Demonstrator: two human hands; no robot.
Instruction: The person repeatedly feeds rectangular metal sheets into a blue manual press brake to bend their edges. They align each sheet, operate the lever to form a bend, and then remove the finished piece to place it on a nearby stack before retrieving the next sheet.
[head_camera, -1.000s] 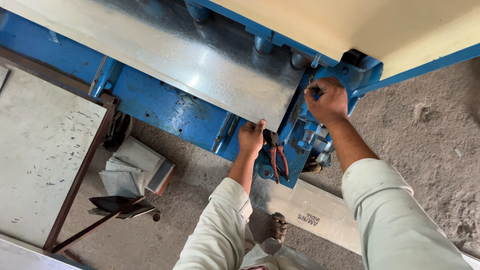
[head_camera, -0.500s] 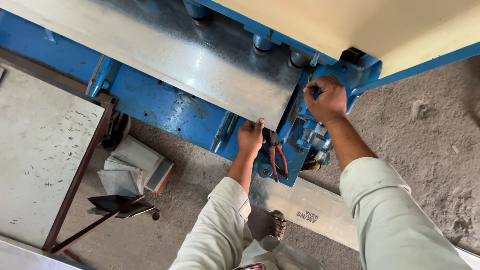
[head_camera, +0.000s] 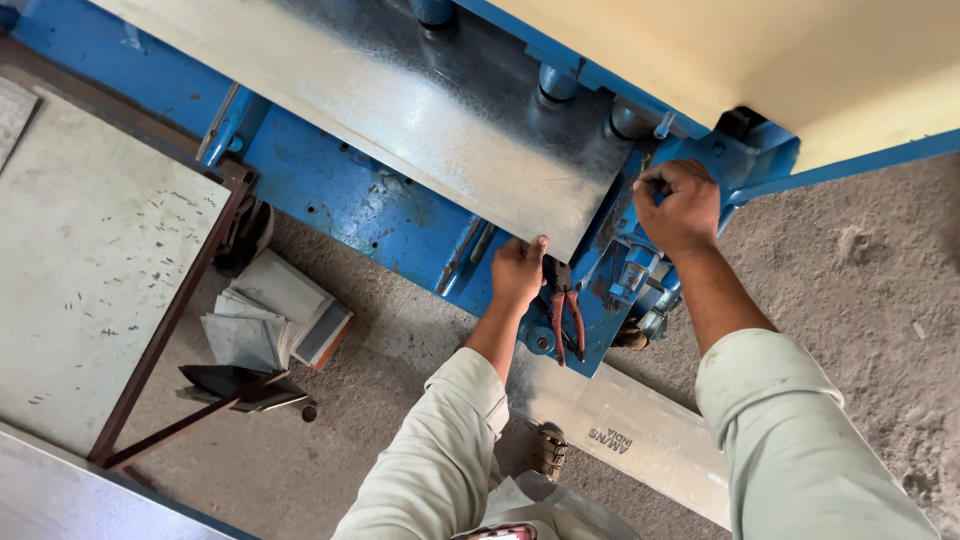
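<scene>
The left hand pinches the galvanized sheet's near corner; its sharp edge could cut fingers. At two o'clock, the right hand closes on a blue machine fitting I cannot make out, a pinch risk.

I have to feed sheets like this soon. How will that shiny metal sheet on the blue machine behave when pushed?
The metal sheet lies flat and looks thin and wide, so it may flex if lifted by one end. Its smooth, shiny face would probably slide easily over the blue machine. The left hand grips its bare corner edge, which could be sharp.
</scene>
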